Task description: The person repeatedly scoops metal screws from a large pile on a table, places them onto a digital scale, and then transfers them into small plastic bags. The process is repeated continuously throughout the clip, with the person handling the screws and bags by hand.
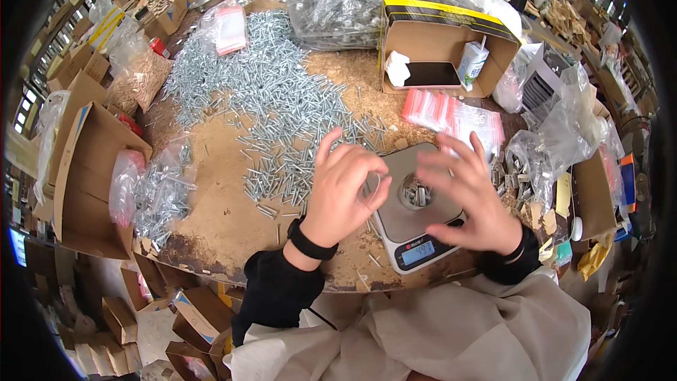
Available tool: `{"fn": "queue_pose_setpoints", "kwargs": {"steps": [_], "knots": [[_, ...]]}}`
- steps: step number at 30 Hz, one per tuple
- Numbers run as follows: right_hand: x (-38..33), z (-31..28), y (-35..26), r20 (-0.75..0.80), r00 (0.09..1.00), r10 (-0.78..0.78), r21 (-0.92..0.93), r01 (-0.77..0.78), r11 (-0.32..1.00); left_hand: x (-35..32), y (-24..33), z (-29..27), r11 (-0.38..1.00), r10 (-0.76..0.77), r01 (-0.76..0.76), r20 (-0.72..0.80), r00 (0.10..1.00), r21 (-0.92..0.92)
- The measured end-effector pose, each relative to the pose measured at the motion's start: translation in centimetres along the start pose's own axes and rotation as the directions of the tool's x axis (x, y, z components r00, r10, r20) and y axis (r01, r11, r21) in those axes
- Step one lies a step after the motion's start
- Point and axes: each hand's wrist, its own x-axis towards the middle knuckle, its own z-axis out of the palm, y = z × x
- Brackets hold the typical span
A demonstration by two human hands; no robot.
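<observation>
My left hand (345, 187) is closed in a pinch, thumb and forefinger curled round a small clear plastic piece (371, 185) whose kind I cannot make out. It hovers by the left edge of a digital scale (396, 224) with a lit display. On the steel pan of the scale stands a small round container (415, 196) holding metal parts. Over the pan's right side, my right hand (469, 197) is slightly blurred, fingers spread and nothing visible in them. A large heap of silvery screws (261, 85) spreads to the left and beyond.
Red-edged zip bags (451, 116) lie beyond the scale, before an open carton (451, 32) with a phone (431, 74) and a drink box (472, 63). A big clear bag of metal parts (335, 10) sits at the back. Cardboard boxes (95, 176) flank the table.
</observation>
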Motion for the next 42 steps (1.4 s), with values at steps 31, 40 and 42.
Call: {"fn": "queue_pose_setpoints", "kwargs": {"steps": [31, 40, 42], "knots": [[-1.8, 1.0, 0.2, -0.211, 0.975, -0.075, 0.064, 0.091, 0.994, -2.1, 5.2, 4.0, 0.597, -0.234, 0.587, 0.581, 0.78, -0.547], [-1.7, 0.1, -0.1, -0.212, 0.977, -0.008, 0.177, 0.047, 0.983, -1.3, 6.1, 3.7, 0.63, -0.252, 0.57, 0.555, 0.792, -0.528], [-1.6, 0.0, -0.5, -0.213, 0.977, 0.024, 0.185, 0.016, 0.983, -1.1, 5.9, 3.2, 0.633, -0.267, 0.598, 0.586, 0.765, -0.492]]}}
